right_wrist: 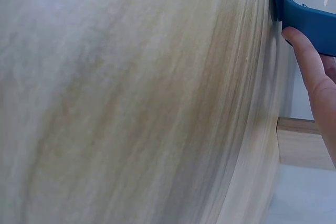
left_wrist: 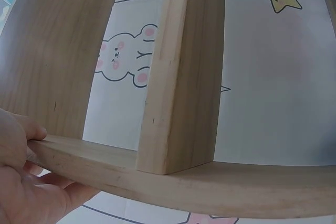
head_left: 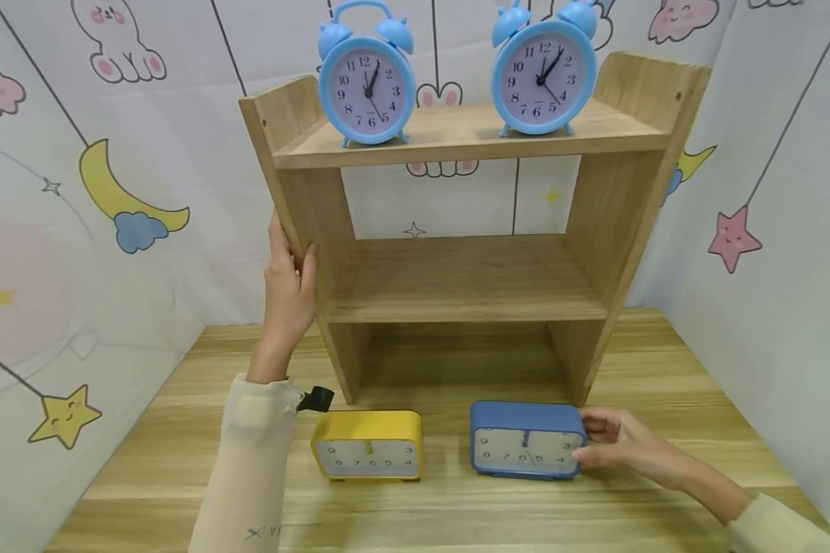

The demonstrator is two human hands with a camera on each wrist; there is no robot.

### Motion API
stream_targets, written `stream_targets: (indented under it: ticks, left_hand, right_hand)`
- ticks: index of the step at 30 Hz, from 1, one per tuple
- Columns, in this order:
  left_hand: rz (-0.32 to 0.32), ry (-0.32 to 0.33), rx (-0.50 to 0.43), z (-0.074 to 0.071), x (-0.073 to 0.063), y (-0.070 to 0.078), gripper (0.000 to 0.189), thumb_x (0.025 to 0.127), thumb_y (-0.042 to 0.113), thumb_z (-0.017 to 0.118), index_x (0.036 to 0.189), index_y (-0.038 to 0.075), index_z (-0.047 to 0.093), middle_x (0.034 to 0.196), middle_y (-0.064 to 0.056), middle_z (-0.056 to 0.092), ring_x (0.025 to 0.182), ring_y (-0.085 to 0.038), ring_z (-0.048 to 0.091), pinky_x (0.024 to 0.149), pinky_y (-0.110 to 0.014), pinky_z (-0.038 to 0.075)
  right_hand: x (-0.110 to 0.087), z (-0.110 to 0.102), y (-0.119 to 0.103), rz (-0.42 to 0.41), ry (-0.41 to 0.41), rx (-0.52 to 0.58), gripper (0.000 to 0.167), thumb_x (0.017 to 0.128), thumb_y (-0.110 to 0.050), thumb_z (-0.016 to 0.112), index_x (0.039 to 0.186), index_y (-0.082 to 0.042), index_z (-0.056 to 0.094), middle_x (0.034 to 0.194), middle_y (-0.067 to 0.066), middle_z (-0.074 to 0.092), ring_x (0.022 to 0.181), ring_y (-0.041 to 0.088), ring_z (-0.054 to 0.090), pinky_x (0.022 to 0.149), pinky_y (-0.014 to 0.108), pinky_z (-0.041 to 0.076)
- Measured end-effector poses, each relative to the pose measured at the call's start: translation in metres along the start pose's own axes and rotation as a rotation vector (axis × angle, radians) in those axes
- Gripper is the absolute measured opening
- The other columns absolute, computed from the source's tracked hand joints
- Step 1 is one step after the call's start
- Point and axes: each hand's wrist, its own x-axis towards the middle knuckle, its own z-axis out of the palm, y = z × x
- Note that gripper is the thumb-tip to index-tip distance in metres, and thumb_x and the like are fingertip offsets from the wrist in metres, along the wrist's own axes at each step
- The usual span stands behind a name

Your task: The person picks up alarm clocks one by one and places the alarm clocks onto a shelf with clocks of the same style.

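My left hand point(head_left: 289, 288) grips the left side panel of a wooden shelf point(head_left: 466, 309), thumb on the near side and fingers behind. In the left wrist view, thumb and fingers of that hand wrap the panel's edge. On the table in front of the shelf, a blue rectangular clock point(head_left: 526, 418) stands upright. At its right end my right hand point(head_left: 615, 439) holds it, thumb at the front edge and fingers toward the back. Only a corner of the blue clock point(right_wrist: 315, 27) shows in the right wrist view. To its left stands a yellow rectangular clock point(head_left: 370, 425).
Two light-blue twin-bell alarm clocks, the left one point(head_left: 366, 100) and the right one point(head_left: 542, 84), stand on the top board. Below lies a middle board point(head_left: 466, 280). Printed cloth walls point(head_left: 111, 299) surround the wooden table point(head_left: 166, 461). A black strap end point(head_left: 316, 399) sticks out from my left sleeve.
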Motion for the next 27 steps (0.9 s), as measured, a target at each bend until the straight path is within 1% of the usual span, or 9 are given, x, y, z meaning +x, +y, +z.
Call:
stream_targets:
  ticks: [5, 8, 12, 15, 19, 22, 27]
  left_hand:
    - [0.005, -0.003, -0.005, 0.001, 0.000, 0.000, 0.064, 0.107, 0.021, 0.042, 0.161, 0.022, 0.007, 0.145, -0.027, 0.043, 0.124, -0.039, 0.054, 0.093, -0.057, 0.049]
    - [0.005, 0.006, -0.001, 0.000, -0.001, 0.000, 0.064, 0.107, 0.020, 0.043, 0.161, 0.022, 0.008, 0.145, -0.027, 0.043, 0.123, -0.039, 0.054, 0.093, -0.057, 0.049]
    - [0.001, 0.019, 0.004, -0.003, -0.002, 0.000, 0.064, 0.107, 0.020, 0.044, 0.161, 0.022, 0.009, 0.145, -0.026, 0.043, 0.123, -0.039, 0.054, 0.092, -0.058, 0.049]
    - [-0.001, 0.013, 0.000, -0.004, -0.002, -0.001, 0.065, 0.107, 0.020, 0.044, 0.161, 0.023, 0.008, 0.145, -0.026, 0.042, 0.123, -0.040, 0.054, 0.093, -0.059, 0.049]
    - [-0.004, 0.004, -0.003, -0.002, -0.001, -0.001, 0.065, 0.107, 0.020, 0.043, 0.161, 0.022, 0.007, 0.145, -0.027, 0.041, 0.123, -0.040, 0.053, 0.093, -0.059, 0.048]
    - [-0.003, 0.003, -0.004, -0.002, -0.001, 0.000, 0.065, 0.107, 0.019, 0.043, 0.161, 0.022, 0.007, 0.145, -0.028, 0.042, 0.123, -0.041, 0.054, 0.092, -0.059, 0.049]
    - [0.005, 0.002, -0.006, 0.000, 0.000, 0.001, 0.064, 0.107, 0.018, 0.043, 0.161, 0.021, 0.007, 0.145, -0.028, 0.041, 0.124, -0.041, 0.053, 0.092, -0.060, 0.048]
  right_hand:
    - [0.000, 0.000, -0.001, -0.003, 0.000, 0.005, 0.043, 0.096, 0.001, 0.059, 0.133, 0.018, 0.045, 0.118, 0.023, 0.064, 0.105, 0.029, 0.065, 0.087, 0.043, 0.055]
    - [0.002, 0.001, -0.001, -0.006, 0.001, 0.008, 0.043, 0.096, 0.001, 0.059, 0.133, 0.018, 0.046, 0.119, 0.021, 0.065, 0.105, 0.028, 0.065, 0.086, 0.043, 0.056]
    - [0.007, 0.003, -0.002, -0.009, -0.018, 0.043, 0.045, 0.096, 0.002, 0.059, 0.134, 0.019, 0.043, 0.120, 0.020, 0.064, 0.105, 0.028, 0.065, 0.086, 0.045, 0.055]
    - [0.008, 0.004, -0.002, -0.014, -0.031, 0.065, 0.046, 0.096, 0.002, 0.058, 0.134, 0.021, 0.040, 0.118, 0.022, 0.063, 0.103, 0.028, 0.065, 0.084, 0.046, 0.056]
    - [0.007, 0.004, -0.005, 0.004, -0.012, 0.045, 0.046, 0.097, 0.000, 0.058, 0.134, 0.021, 0.041, 0.114, 0.022, 0.064, 0.099, 0.028, 0.066, 0.082, 0.044, 0.057]
    - [0.005, 0.003, -0.009, 0.014, 0.003, 0.023, 0.046, 0.097, -0.002, 0.058, 0.134, 0.021, 0.042, 0.114, 0.022, 0.065, 0.098, 0.028, 0.067, 0.081, 0.043, 0.057]
    - [0.003, 0.001, -0.015, -0.002, 0.006, 0.029, 0.048, 0.097, 0.000, 0.057, 0.136, 0.022, 0.038, 0.116, 0.021, 0.066, 0.097, 0.030, 0.068, 0.079, 0.046, 0.057]
